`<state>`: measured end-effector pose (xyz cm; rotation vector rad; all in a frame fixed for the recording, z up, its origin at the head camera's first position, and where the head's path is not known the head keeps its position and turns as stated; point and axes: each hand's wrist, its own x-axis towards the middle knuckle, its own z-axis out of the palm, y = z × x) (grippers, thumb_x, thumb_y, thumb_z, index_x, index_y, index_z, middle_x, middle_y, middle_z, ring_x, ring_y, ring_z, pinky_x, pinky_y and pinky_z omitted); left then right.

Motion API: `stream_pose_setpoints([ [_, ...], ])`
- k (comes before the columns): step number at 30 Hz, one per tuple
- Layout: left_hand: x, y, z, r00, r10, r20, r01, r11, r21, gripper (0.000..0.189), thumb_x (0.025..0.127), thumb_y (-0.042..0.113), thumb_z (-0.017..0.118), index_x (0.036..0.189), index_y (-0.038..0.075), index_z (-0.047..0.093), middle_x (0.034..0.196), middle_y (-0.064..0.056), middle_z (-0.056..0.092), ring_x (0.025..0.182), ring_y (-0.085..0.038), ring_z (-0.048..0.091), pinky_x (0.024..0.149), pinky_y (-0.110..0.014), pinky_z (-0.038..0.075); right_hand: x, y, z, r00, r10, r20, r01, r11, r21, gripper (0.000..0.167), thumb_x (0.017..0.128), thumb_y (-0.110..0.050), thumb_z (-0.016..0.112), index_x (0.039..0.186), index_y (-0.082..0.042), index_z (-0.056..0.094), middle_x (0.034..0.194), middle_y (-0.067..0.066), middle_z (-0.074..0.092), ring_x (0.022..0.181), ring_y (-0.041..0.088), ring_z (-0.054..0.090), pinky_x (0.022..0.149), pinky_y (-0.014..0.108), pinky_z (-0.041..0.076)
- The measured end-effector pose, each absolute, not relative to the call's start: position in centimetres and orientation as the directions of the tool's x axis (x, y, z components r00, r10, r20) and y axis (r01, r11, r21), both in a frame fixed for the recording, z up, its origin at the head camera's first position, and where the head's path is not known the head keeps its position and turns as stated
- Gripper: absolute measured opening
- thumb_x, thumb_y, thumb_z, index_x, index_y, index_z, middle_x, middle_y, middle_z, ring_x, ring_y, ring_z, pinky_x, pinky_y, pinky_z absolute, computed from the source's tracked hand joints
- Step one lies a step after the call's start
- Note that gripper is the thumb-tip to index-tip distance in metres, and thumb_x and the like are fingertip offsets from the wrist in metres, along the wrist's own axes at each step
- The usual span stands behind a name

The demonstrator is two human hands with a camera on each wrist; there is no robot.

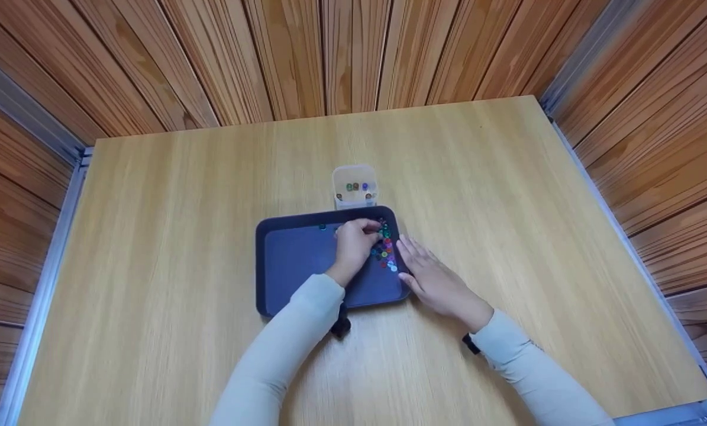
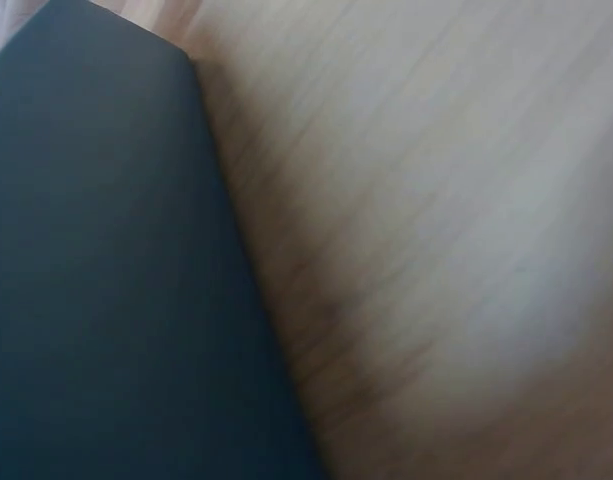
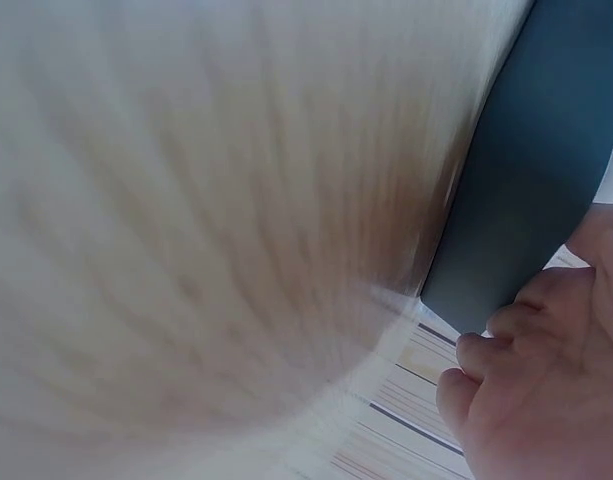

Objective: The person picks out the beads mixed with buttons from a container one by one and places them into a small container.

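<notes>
**Right at the fingertips of the left hand (image 1: pixel 353 245), a bright crowd of small coloured pieces (image 1: pixel 387 244)**

Just beyond those left fingers, here they are: red, green, purple and pale bits, strewn along the inner right side of the dark tray (image 1: pixel 297 254). The left hand is bent in over them, forefinger and thumb a narrow gap apart; whether a piece sits between the tips, I cannot tell, and the left wrist view offers only tray wall and blurred tabletop (image 2: pixel 456 200).

Across the wall from those fingers, the right hand (image 1: pixel 439 284) lies with its fingers straight and together, touching the tray's outer side. Behind the left knuckles, a stray piece (image 1: pixel 322 227) sits alone near the far wall. And past the left fingertips, outside the tray, stands a clear box (image 1: pixel 355 171) with several pieces inside.

Now, the handling! These look light, hard and smooth, likely slippery and quick to skid, though hardly fragile. A two-finger pinch on opposite edges seems best, one piece at a time, as the crowding could make neighbours slide. The tray looks stiff; its rim gives the surest hold.
</notes>
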<state>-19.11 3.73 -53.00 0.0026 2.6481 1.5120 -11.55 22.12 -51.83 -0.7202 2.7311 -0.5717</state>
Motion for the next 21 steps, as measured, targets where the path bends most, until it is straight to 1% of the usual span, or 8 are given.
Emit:
stream_pose_setpoints([
  [3,-19.2,3.8,-53.1,-0.995,0.056,-0.087,-0.048,0.503,0.863,0.017,0.087,0.002,0.073,0.103,0.004,0.077,0.102,-0.01,0.077,0.096,-0.021,0.073,0.099,-0.036,0.05,-11.5,22.1,-51.9,-0.844,-0.517,-0.142,-0.416,0.799,-0.436,0.063,0.108,-0.03,0.037,0.157,0.0,0.012,0.166,0.019,0.014,0.154,0.036,0.013,0.124,0.053,0.016],
  [6,-19.3,4.0,-53.2,-0.992,0.091,-0.083,-0.023,0.527,0.85,0.018,0.089,0.001,0.07,0.105,0.003,0.076,0.105,-0.011,0.077,0.095,-0.021,0.072,0.087,-0.034,0.058,-11.5,22.2,-51.9,-0.847,-0.514,-0.136,-0.414,0.798,-0.438,0.063,0.108,-0.03,0.038,0.157,0.0,0.013,0.166,0.019,0.014,0.154,0.036,0.014,0.124,0.053,0.017],
  [10,-19.6,4.2,-53.0,-0.989,0.132,-0.074,0.017,0.581,0.814,0.017,0.092,0.004,0.067,0.107,0.005,0.076,0.109,-0.009,0.076,0.097,-0.018,0.07,0.088,-0.031,0.058,-11.6,22.2,-51.8,-0.851,-0.507,-0.138,-0.408,0.803,-0.434,0.062,0.108,-0.03,0.038,0.157,0.0,0.013,0.166,0.018,0.014,0.154,0.035,0.014,0.124,0.052,0.017],
  [13,-19.7,4.0,-52.9,-0.99,0.11,-0.092,-0.014,0.564,0.826,0.014,0.091,0.007,0.07,0.103,0.007,0.077,0.106,-0.007,0.077,0.097,-0.017,0.071,0.088,-0.029,0.057,-11.5,22.2,-51.8,-0.85,-0.504,-0.149,-0.403,0.807,-0.431,0.062,0.108,-0.03,0.038,0.157,0.0,0.013,0.166,0.019,0.014,0.154,0.036,0.013,0.124,0.052,0.017],
  [15,-19.8,3.7,-52.6,-0.989,0.069,-0.127,-0.075,0.504,0.86,0.011,0.089,0.009,0.073,0.099,0.007,0.078,0.101,-0.006,0.077,0.093,-0.016,0.071,0.085,-0.028,0.057,-11.5,22.2,-51.8,-0.851,-0.499,-0.163,-0.395,0.813,-0.427,0.063,0.108,-0.031,0.037,0.157,-0.001,0.012,0.166,0.018,0.013,0.154,0.035,0.012,0.125,0.051,0.016],
  [17,-19.9,3.1,-52.3,-0.98,0.02,-0.196,-0.172,0.398,0.901,0.011,0.087,0.011,0.076,0.097,0.008,0.079,0.097,-0.006,0.078,0.086,-0.014,0.07,0.079,-0.027,0.057,-11.5,22.1,-51.7,-0.853,-0.493,-0.171,-0.387,0.818,-0.426,0.063,0.108,-0.031,0.037,0.158,-0.002,0.012,0.166,0.017,0.012,0.155,0.034,0.012,0.125,0.051,0.016],
  [19,-19.9,2.5,-51.7,-0.964,-0.005,-0.266,-0.26,0.23,0.938,0.015,0.085,0.01,0.078,0.099,0.005,0.078,0.096,-0.009,0.077,0.082,-0.013,0.07,0.078,-0.028,0.058,-11.5,22.1,-51.7,-0.854,-0.494,-0.166,-0.387,0.814,-0.432,0.063,0.108,-0.03,0.038,0.157,-0.001,0.012,0.166,0.017,0.013,0.154,0.035,0.012,0.125,0.052,0.016],
  [21,-20.0,1.7,-50.9,-0.937,0.001,-0.348,-0.348,0.031,0.937,0.019,0.085,0.008,0.077,0.103,0.001,0.076,0.1,-0.011,0.076,0.084,-0.013,0.071,0.081,-0.028,0.059,-11.5,22.1,-51.7,-0.851,-0.498,-0.164,-0.391,0.811,-0.435,0.062,0.108,-0.03,0.038,0.157,-0.001,0.013,0.166,0.018,0.013,0.154,0.035,0.012,0.124,0.052,0.016],
])
